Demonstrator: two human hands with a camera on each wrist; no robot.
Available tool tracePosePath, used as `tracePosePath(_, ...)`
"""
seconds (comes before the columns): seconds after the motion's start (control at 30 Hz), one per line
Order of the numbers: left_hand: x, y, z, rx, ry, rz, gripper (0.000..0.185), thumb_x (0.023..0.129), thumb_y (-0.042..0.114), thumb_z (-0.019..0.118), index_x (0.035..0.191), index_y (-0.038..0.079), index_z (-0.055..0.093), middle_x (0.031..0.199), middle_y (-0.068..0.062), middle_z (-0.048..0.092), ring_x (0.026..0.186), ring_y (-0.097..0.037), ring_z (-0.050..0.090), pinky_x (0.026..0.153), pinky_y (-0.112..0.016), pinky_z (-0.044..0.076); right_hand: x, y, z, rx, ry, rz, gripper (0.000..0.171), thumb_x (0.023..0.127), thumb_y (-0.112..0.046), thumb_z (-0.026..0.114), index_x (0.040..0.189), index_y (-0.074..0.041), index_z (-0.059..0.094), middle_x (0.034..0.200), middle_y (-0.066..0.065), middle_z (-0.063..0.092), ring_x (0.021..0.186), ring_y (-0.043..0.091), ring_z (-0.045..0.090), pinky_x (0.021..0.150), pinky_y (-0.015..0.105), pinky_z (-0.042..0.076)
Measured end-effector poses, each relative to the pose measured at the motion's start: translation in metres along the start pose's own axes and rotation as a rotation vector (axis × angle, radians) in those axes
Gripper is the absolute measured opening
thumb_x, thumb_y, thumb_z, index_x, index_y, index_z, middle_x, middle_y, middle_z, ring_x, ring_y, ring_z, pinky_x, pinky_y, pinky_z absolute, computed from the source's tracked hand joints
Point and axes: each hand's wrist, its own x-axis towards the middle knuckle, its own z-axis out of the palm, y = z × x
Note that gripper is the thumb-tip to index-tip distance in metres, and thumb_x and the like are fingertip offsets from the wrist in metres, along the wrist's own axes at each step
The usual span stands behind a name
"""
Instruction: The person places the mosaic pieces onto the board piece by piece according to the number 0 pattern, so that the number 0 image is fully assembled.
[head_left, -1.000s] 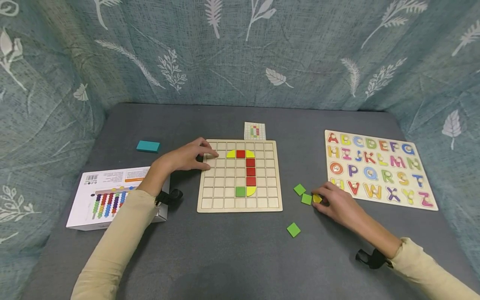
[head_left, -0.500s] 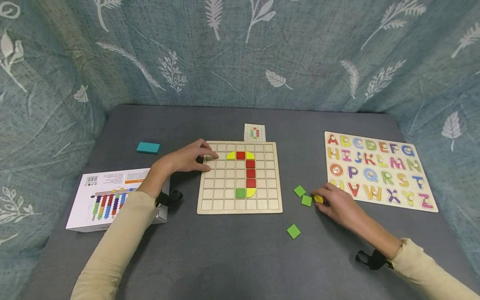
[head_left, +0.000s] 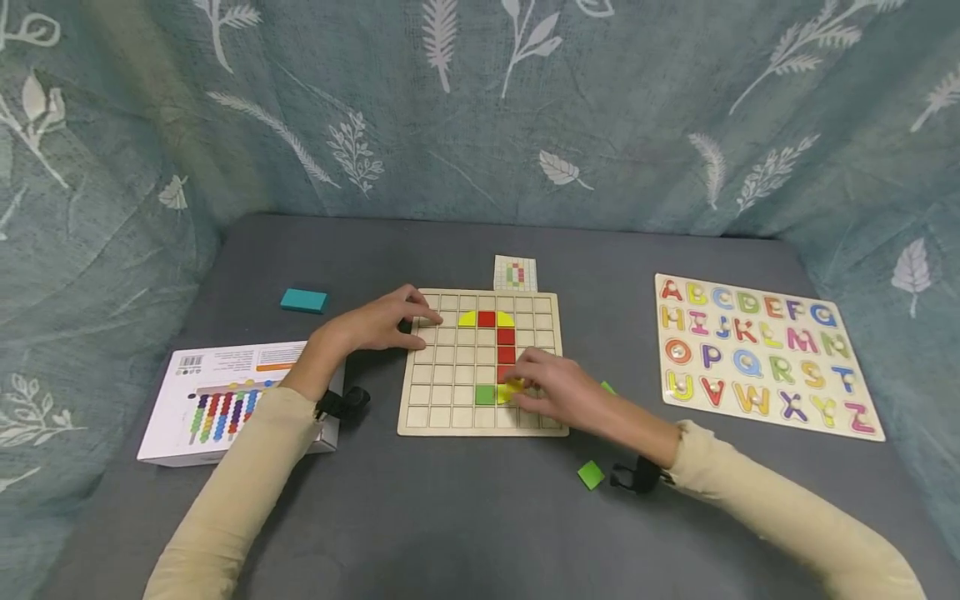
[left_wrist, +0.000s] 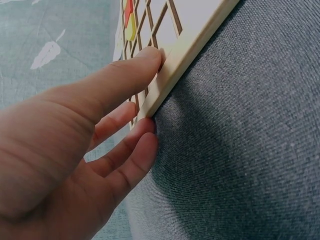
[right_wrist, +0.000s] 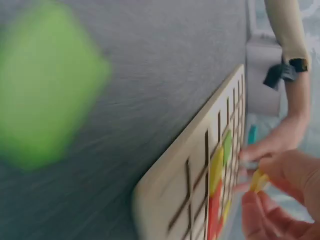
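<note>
A: Near edge first: loose green tile [head_left: 590,474] on the grey table [head_left: 465,517], just off the right wrist strap. The right wrist view shows a green tile as a blur, close up.

B: Right hand [head_left: 558,387]?

A: Over the lower right of the grid board [head_left: 482,362], fingers pinched together on a small yellow piece [head_left: 512,390], right at the yellow and green pieces in the lower rows. Head view half hides the piece; the right wrist view shows it [right_wrist: 257,180] nipped between the fingertips [right_wrist: 250,202], above the board.

B: Handling?

A: My read: thin rigid wood, light, smooth faces. Take it by the edges, fingertip pinch. Not fragile, but easy to fumble flat on cloth.

B: Left hand [head_left: 378,321]?

A: Fingers nearly straight and relaxed, resting on the board's left edge. The left wrist view shows what the head view can't: one fingertip [left_wrist: 150,57] on the top rim, the others tucked against the side where it meets the cloth.

B: Farther back?

A: Pattern card [head_left: 515,273] at the board's far edge, teal block [head_left: 303,300] far left, printed box [head_left: 225,400] left, alphabet puzzle [head_left: 761,354] right.
</note>
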Motion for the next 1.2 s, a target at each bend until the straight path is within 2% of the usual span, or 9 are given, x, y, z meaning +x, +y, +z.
tracePosePath(0.13,0.003,0.000,0.002,-0.009,-0.002,0.029,0.043,0.091,0.015,0.069,0.132,0.010,0.060,0.128,-0.014,0.041,0.112,-0.032,0.048,0.093,-0.046,0.044,0.032,-0.010,0.020,-0.007,-0.040,-0.096,0.020,0.087,-0.013,0.071,0.107,-0.011,0.072,0.097,0.002,0.065,0.080,0.011,0.058,0.069,0.017,0.047)
tracePosePath(0.23,0.004,0.000,0.001,-0.005,0.008,0.039,0.043,0.090,0.015,0.070,0.132,0.010,0.060,0.127,-0.014,0.042,0.113,-0.032,0.048,0.093,-0.046,0.044,0.047,-0.014,0.030,-0.065,-0.021,-0.201,0.018,0.088,-0.014,0.071,0.106,-0.010,0.072,0.096,0.002,0.065,0.079,0.011,0.058,0.070,0.017,0.048)
tracePosePath(0.33,0.005,0.001,-0.001,-0.003,0.010,0.036,0.044,0.090,0.015,0.070,0.132,0.010,0.060,0.128,-0.013,0.042,0.112,-0.031,0.048,0.093,-0.045,0.044,0.053,-0.017,0.036,-0.105,0.008,-0.258,0.017,0.087,-0.012,0.072,0.103,-0.010,0.071,0.093,0.003,0.065,0.074,0.011,0.056,0.066,0.017,0.047)
tracePosePath(0.67,0.004,0.002,-0.003,0.010,-0.003,0.019,0.043,0.090,0.015,0.070,0.132,0.011,0.060,0.130,-0.013,0.042,0.109,-0.028,0.048,0.091,-0.043,0.043,0.055,-0.017,0.041,-0.143,0.008,-0.265,0.014,0.085,-0.010,0.074,0.099,-0.009,0.071,0.088,0.003,0.064,0.075,0.013,0.056,0.068,0.021,0.048)
tracePosePath(0.93,0.002,0.001,-0.001,0.010,-0.006,0.019,0.043,0.090,0.015,0.069,0.132,0.010,0.060,0.130,-0.014,0.042,0.111,-0.030,0.049,0.092,-0.046,0.044,0.051,-0.014,0.040,-0.131,-0.016,-0.228,0.016,0.084,-0.013,0.075,0.100,-0.011,0.071,0.091,0.001,0.064,0.080,0.015,0.057,0.072,0.024,0.049)
tracePosePath(1.1,0.002,-0.001,0.001,0.018,-0.005,0.012,0.043,0.090,0.016,0.070,0.132,0.011,0.060,0.130,-0.013,0.042,0.112,-0.030,0.049,0.093,-0.046,0.044,0.049,-0.013,0.041,-0.180,-0.020,-0.207,0.018,0.084,-0.020,0.076,0.102,-0.016,0.072,0.094,0.000,0.065,0.084,0.015,0.055,0.068,0.023,0.047)
tracePosePath(1.2,0.001,-0.001,0.002,0.019,-0.008,0.012,0.044,0.090,0.016,0.070,0.132,0.011,0.060,0.130,-0.013,0.042,0.113,-0.031,0.049,0.094,-0.047,0.044,0.049,-0.014,0.042,-0.240,-0.019,-0.205,0.017,0.085,-0.023,0.076,0.101,-0.017,0.074,0.097,0.000,0.065,0.088,0.016,0.055,0.071,0.024,0.048)
